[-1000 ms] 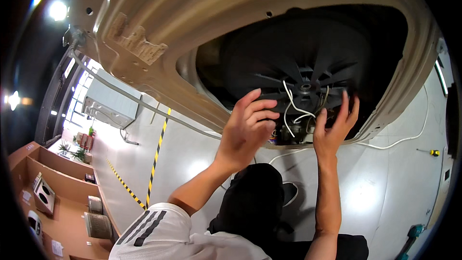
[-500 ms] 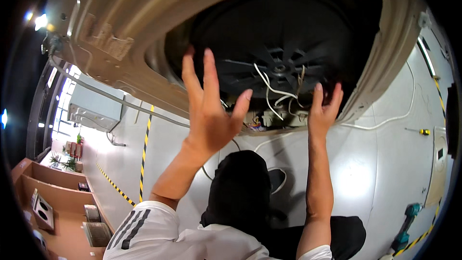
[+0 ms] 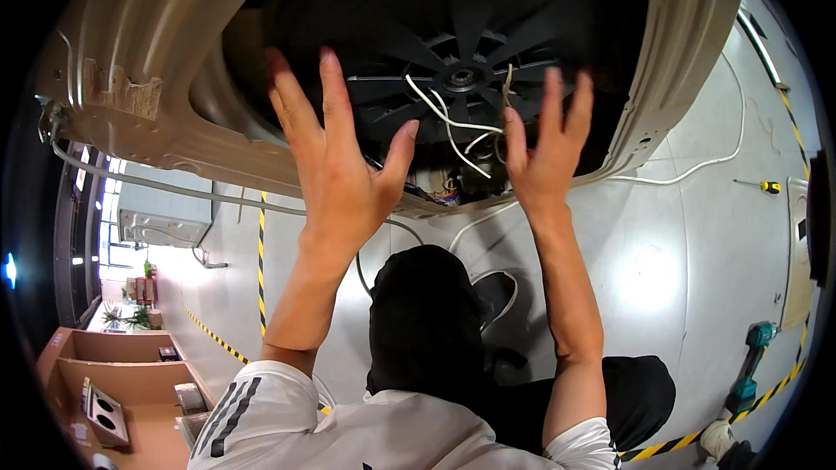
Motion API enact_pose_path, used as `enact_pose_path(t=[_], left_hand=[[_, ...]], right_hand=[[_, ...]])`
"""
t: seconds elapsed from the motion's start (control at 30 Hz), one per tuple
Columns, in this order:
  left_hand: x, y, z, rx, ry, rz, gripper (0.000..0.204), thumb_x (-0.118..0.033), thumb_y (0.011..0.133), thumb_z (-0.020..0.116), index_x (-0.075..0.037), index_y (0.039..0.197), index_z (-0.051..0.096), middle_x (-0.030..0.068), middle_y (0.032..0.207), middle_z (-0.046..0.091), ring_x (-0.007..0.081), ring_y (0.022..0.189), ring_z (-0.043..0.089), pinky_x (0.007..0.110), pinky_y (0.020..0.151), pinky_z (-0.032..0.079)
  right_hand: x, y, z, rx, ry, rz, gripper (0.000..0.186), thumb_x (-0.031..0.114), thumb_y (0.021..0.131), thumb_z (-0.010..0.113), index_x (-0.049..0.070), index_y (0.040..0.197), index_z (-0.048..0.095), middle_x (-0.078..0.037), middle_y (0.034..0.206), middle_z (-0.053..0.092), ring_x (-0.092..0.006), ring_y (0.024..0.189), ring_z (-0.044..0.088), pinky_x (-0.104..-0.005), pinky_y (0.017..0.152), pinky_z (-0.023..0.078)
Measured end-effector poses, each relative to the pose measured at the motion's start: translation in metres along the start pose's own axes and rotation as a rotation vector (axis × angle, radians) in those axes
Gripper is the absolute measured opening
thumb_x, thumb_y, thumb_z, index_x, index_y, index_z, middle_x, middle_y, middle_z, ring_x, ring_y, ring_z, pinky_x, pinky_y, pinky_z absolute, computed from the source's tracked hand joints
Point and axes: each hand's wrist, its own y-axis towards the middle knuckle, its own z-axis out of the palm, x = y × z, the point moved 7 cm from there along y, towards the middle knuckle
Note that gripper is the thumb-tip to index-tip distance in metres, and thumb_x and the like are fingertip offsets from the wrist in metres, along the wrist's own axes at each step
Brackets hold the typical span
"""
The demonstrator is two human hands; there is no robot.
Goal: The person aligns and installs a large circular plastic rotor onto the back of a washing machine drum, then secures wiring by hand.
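Observation:
A large black ribbed disc (image 3: 461, 17) with a round hub sits inside the opening of a metal casing (image 3: 183, 0). Loose white wires (image 3: 453, 124) hang in front of its lower half. My left hand (image 3: 335, 170) is spread at the disc's lower left, fingertips at its dark surface. My right hand (image 3: 544, 148) is raised at the lower right, fingers apart, thumb beside the wires. Whether the fingertips touch the disc is unclear. Small coloured wires (image 3: 448, 191) show under the disc between my hands.
A grey hose (image 3: 165, 177) runs left from the casing. A screwdriver (image 3: 766, 187) and a teal power tool (image 3: 744, 374) are on the right floor. A cardboard box (image 3: 122, 365) with parts is at lower left, a metal appliance (image 3: 165, 209) farther back. White cable (image 3: 675, 176) crosses the floor.
My left hand has moved left and up to the disc, its fingers spreading. My right hand has risen slightly. The view has shifted, so the casing appears higher and farther left.

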Motion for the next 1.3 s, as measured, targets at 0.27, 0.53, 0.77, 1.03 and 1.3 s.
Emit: enact_pose_path(t=[0.27,0.53,0.77,1.03,1.3], left_hand=[[0.001,0.002,0.01,0.073,0.161,0.02,0.085,-0.023,0.075,0.073,-0.003,0.142,0.024,0.039,0.143,0.003,0.0538,0.133,0.009,0.052,0.107,0.018],[-0.005,0.006,0.008,0.062,0.166,0.072,0.082,-0.025,0.075,0.072,0.002,0.138,0.028,0.0431,0.138,0.008,0.0566,0.127,0.017,0.056,0.103,0.021],[0.01,0.002,-0.007,-0.136,-0.135,-0.052,0.078,-0.017,0.073,0.072,0.004,0.135,0.03,0.0293,0.14,0.023,0.0425,0.13,0.026,0.045,0.106,0.024],[0.02,0.01,-0.014,-0.162,-0.17,-0.172,0.073,-0.024,0.079,0.07,0.011,0.129,0.031,0.0252,0.123,0.039,0.0383,0.117,0.038,0.041,0.101,0.029],[0.031,0.007,-0.014,-0.151,-0.329,-0.347,0.078,-0.033,0.079,0.07,0.011,0.13,0.031,0.0251,0.119,0.04,0.0369,0.114,0.041,0.04,0.1,0.031]], right_hand=[[0.005,0.003,0.016,0.072,-0.011,-0.086,0.062,0.011,0.075,0.067,0.009,0.133,0.046,-0.033,0.142,0.021,-0.0534,0.127,0.026,-0.0535,0.099,0.031],[-0.002,-0.001,0.014,0.048,0.092,-0.065,0.063,0.002,0.074,0.062,0.01,0.134,0.045,-0.031,0.142,0.023,-0.0518,0.129,0.025,-0.0502,0.103,0.03],[-0.031,-0.015,-0.004,-0.098,0.29,0.218,0.056,0.004,0.08,0.057,-0.005,0.132,0.038,-0.024,0.138,0.036,-0.0368,0.129,0.035,-0.0389,0.106,0.028],[-0.085,-0.041,0.027,-0.27,1.207,1.013,0.018,0.018,0.093,0.049,0.002,0.097,0.054,-0.002,0.09,0.057,-0.0104,0.081,0.051,-0.0244,0.074,0.042],[-0.098,-0.037,0.034,-0.167,1.258,1.148,0.023,0.026,0.092,0.053,0.008,0.106,0.055,-0.002,0.095,0.056,-0.0173,0.091,0.055,-0.0353,0.08,0.045]])
